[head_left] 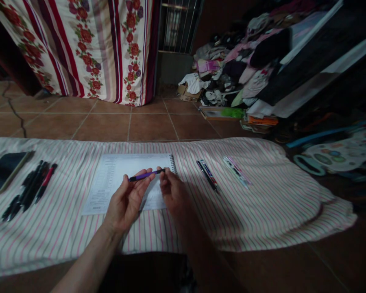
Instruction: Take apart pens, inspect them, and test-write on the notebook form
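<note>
A purple pen [144,176] with black ends is held between my two hands, above a spiral notebook [122,171] with a printed white page. My left hand [129,199] supports the pen's left part between thumb and fingers, palm turned up. At the other end, my right hand [172,189] pinches the black tip. Right of the notebook lie dark pens [208,176] side by side, and beyond them a set of pale pastel pens [237,171]. A bunch of several black pens [29,189] rests on the left, with a red pen [46,183] beside it.
A striped cloth [262,211] covers the low surface under everything. At the far left lies a phone [4,171]. Behind are a tiled floor [110,122], a flowered curtain [100,49] and a heap of clothes [232,69].
</note>
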A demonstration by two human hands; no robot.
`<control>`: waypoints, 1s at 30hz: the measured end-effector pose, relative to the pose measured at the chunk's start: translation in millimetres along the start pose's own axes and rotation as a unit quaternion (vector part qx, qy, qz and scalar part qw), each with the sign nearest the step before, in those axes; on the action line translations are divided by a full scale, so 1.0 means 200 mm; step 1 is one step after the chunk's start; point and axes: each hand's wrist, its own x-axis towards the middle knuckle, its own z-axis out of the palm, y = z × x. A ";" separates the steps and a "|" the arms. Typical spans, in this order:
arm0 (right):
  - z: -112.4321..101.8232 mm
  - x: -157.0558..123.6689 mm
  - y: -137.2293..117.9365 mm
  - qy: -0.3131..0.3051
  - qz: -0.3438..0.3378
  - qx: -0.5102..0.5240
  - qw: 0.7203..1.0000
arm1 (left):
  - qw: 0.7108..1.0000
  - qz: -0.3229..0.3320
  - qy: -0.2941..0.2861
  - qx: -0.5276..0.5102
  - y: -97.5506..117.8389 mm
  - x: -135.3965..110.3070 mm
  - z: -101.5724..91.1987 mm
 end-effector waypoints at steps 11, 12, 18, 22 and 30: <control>0.00 0.01 -0.01 0.018 -0.068 0.001 0.998 | 0.987 0.084 -0.051 0.131 -0.03 0.00 -0.03; 0.00 0.01 -0.01 0.022 -0.073 -0.001 0.997 | 0.987 0.081 -0.051 0.131 -0.03 0.00 -0.03; 0.00 0.01 0.00 0.039 -0.033 0.015 0.999 | 0.996 0.044 -0.032 0.075 -0.01 0.01 -0.02; -0.01 0.01 0.01 0.017 -0.035 0.023 0.999 | 0.999 0.039 0.008 -0.005 0.01 0.01 -0.01; -0.02 -0.02 0.09 -0.007 -0.034 -0.059 0.998 | 0.997 0.018 0.079 -0.014 -0.07 0.03 0.01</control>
